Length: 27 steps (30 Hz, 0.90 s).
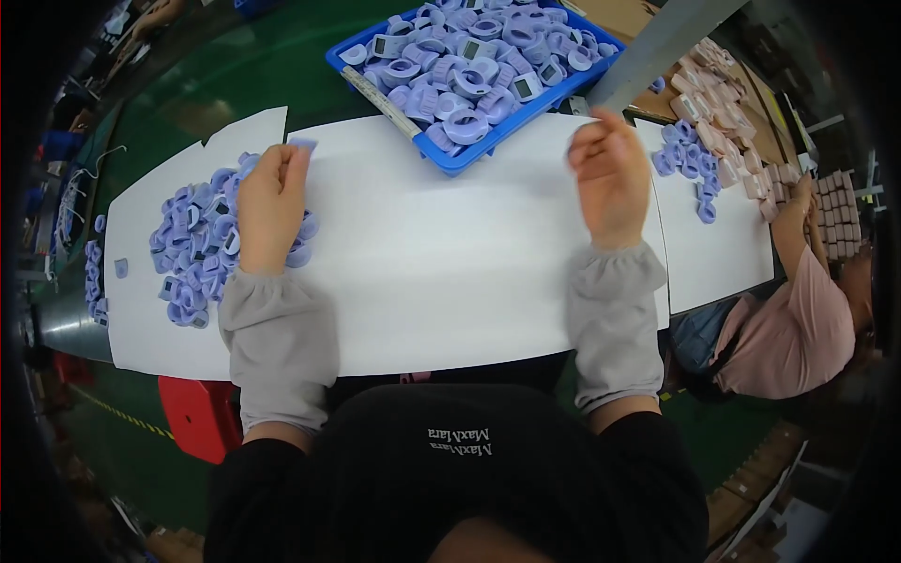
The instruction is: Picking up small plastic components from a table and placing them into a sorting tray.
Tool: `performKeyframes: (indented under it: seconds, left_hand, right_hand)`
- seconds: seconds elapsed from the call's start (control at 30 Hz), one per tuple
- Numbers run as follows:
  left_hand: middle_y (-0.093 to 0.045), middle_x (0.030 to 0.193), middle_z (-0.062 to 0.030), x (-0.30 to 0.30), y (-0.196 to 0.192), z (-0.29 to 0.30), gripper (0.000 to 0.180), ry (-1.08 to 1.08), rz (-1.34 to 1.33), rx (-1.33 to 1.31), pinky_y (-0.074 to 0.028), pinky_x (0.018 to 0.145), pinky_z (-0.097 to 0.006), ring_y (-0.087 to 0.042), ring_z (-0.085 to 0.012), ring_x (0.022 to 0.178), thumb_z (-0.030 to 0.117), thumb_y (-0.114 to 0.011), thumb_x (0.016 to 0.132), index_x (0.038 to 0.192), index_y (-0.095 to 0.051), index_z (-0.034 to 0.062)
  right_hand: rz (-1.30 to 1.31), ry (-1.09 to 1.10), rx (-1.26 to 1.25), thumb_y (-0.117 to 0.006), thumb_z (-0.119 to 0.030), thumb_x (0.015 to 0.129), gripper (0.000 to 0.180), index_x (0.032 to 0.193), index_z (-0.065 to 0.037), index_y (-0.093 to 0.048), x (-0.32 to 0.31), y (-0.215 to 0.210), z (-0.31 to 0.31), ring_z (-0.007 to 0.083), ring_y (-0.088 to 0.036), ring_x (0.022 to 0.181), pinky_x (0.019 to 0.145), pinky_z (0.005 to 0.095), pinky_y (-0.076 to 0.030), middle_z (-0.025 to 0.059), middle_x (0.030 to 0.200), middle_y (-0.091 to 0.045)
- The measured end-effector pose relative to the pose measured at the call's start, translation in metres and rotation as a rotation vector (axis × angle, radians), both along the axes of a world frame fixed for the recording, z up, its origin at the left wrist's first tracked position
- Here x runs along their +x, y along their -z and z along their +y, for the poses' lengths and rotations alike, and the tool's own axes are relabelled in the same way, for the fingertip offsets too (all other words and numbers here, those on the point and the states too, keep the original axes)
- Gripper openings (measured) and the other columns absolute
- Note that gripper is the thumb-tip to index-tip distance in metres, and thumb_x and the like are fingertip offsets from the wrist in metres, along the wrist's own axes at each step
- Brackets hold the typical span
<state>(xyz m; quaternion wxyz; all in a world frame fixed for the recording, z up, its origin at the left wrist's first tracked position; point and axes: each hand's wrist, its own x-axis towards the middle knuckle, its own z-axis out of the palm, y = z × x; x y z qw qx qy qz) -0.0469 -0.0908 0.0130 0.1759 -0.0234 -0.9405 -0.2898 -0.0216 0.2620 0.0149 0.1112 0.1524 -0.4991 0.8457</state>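
My left hand (269,205) is closed in a pinch over the right side of a pile of lavender plastic devices (194,239). Between its fingertips a small lavender plastic piece (305,144) sticks out; its exact kind is hard to make out. The piled devices are rounded, some ring-shaped, and several show small grey screens. My right hand (615,183) is raised over the right part of the white work surface (441,272), its palm turned inward. Its fingers are loosely bent and a little blurred, with nothing visible in them.
A blue bin (452,166) full of lavender devices stands at the far edge, beside a grey metal post (657,52). Lavender devices (690,155) and pink ones (718,103) lie farther right, near a co-worker in a pink shirt (793,324). A red stool (199,413) is at lower left.
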Motion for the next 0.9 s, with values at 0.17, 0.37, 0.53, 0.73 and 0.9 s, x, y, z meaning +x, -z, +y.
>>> performKeyframes:
  seconds: [0.17,0.37,0.53,0.73,0.9]
  left_hand:
    - [-0.050,0.066,0.0041,0.030,-0.012,0.047,0.020,0.522,-0.428,1.132,-0.029,0.049,-0.018,-0.039,-0.0022,0.056,0.027,-0.049,0.097,0.092,-0.057,0.0091]
    - [-0.055,0.072,0.0011,0.051,-0.005,0.077,0.022,0.650,-0.431,1.104,-0.040,0.056,-0.019,-0.049,-0.0045,0.062,0.025,-0.056,0.094,0.084,-0.055,0.0059]
    - [-0.056,0.083,-0.0005,0.042,0.012,0.077,0.019,0.761,-0.143,0.908,-0.042,0.064,-0.021,-0.051,-0.0061,0.074,0.020,-0.061,0.091,0.085,-0.056,0.0025]
    - [-0.057,0.104,-0.0055,0.049,0.008,0.083,0.027,0.775,-0.200,0.897,-0.045,0.082,-0.025,-0.054,-0.0107,0.093,0.016,-0.053,0.095,0.114,-0.055,-0.0029]
    - [-0.058,0.115,-0.0099,0.050,0.007,0.081,0.032,0.800,-0.508,1.055,-0.046,0.091,-0.029,-0.056,-0.0147,0.103,0.014,-0.045,0.098,0.123,-0.050,-0.0037]
  right_hand:
    - [-0.224,-0.456,0.575,-0.049,-0.016,0.094,0.027,0.105,0.004,-0.062,0.029,-0.017,-0.065,0.0136,-0.061,0.068,0.051,0.0231,-0.044,0.0122,0.085,-0.066]
    - [-0.133,-0.303,0.686,-0.057,-0.017,0.091,0.029,0.114,0.000,-0.061,0.037,0.003,-0.093,0.0125,-0.060,0.075,0.062,0.0231,-0.049,0.0097,0.098,-0.064]
    - [0.163,-0.122,0.652,-0.060,-0.010,0.087,0.039,0.125,-0.001,-0.054,0.032,0.009,-0.093,0.0165,-0.059,0.093,0.076,0.0258,-0.049,0.0139,0.119,-0.057]
    - [0.168,-0.100,0.602,-0.052,-0.003,0.091,0.054,0.141,0.001,-0.031,0.032,0.006,-0.093,0.0250,-0.044,0.126,0.103,0.0355,-0.035,0.0194,0.137,-0.044]
    - [0.072,-0.158,0.541,-0.051,0.001,0.090,0.058,0.143,0.001,-0.027,0.034,0.006,-0.094,0.0254,-0.042,0.128,0.105,0.0360,-0.032,0.0203,0.138,-0.042]
